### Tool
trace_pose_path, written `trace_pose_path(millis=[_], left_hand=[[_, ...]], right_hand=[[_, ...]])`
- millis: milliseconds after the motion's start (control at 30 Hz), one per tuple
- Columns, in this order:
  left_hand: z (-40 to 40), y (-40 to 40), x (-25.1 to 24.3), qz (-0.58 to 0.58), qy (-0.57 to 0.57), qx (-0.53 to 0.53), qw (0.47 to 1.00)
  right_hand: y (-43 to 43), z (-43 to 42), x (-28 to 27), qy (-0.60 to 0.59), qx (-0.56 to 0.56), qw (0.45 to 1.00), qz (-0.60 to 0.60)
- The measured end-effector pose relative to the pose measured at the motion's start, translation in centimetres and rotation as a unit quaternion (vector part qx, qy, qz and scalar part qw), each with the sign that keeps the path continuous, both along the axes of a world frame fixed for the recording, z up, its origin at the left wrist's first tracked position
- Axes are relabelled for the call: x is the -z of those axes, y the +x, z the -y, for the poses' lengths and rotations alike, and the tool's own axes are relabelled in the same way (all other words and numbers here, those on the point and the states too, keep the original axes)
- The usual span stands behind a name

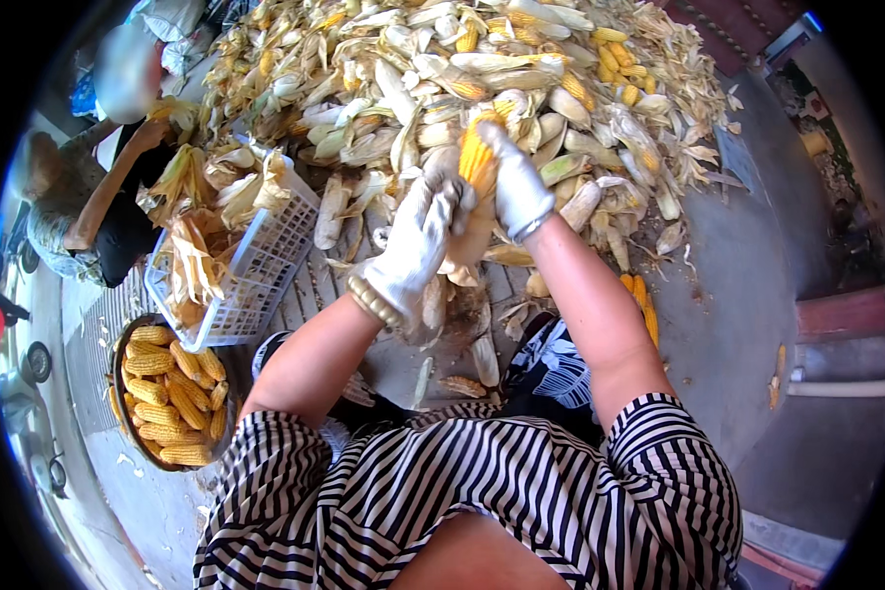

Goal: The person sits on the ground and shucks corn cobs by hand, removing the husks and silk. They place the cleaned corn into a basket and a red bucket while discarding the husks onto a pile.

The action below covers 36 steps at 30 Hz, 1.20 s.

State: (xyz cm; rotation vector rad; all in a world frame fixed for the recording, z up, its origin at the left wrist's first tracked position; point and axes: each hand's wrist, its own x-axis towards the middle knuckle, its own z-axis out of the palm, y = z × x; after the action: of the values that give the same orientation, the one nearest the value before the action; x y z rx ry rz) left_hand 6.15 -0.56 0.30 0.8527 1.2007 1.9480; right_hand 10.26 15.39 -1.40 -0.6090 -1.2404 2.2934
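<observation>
Both my hands wear whitish work gloves and meet at one corn cob (476,156) in front of me. The upper part of the cob is bare and yellow, while pale husk (470,243) hangs around its lower end. My right hand (515,181) grips the cob from the right, thumb along the bare kernels. On the other side, my left hand (420,232) has its fingers closed around the husk and the cob's lower part. Just beyond lies a large heap of corn in dry husks (383,133), with some bare ears among them.
A white plastic crate (265,258) with loose husks stands to the left. Below it sits a round basket (122,383) full of husked cobs (169,398). Another person (81,199) works at the far left. Bare cobs (643,310) lie on the concrete floor (723,295) at right.
</observation>
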Motion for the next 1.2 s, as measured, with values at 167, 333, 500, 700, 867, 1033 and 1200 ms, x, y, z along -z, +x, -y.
trace_pose_path(millis=[167,333,500,700,867,1033,1200], left_hand=[[4.3,2.6,-1.1,-0.085,-0.096,0.212,0.969],[5.4,-0.6,1.0,-0.086,-0.189,0.164,0.964],[2.8,-0.7,4.1,-0.196,-0.231,0.048,0.952],[0.2,-1.2,3.6,0.026,-0.057,0.067,0.996],[0.3,-0.9,3.3,0.089,0.003,0.082,0.993],[1.1,-2.1,0.6,0.093,-0.044,0.104,0.989],[1.7,-5.5,0.7,0.116,-0.02,0.14,0.983]], right_hand=[[3.7,-9.5,0.7,-0.105,0.166,0.98,-0.026],[2.8,-7.7,0.6,-0.054,0.126,0.991,-0.003],[-0.2,-0.5,-1.9,-0.084,-0.008,0.995,-0.053],[-1.5,2.8,-3.3,0.272,0.047,0.952,-0.132],[-1.5,2.6,-1.6,0.332,0.142,0.931,-0.057],[-0.5,2.8,-2.3,0.034,0.019,0.993,-0.111],[1.3,3.5,-4.3,0.478,0.047,0.877,-0.023]])
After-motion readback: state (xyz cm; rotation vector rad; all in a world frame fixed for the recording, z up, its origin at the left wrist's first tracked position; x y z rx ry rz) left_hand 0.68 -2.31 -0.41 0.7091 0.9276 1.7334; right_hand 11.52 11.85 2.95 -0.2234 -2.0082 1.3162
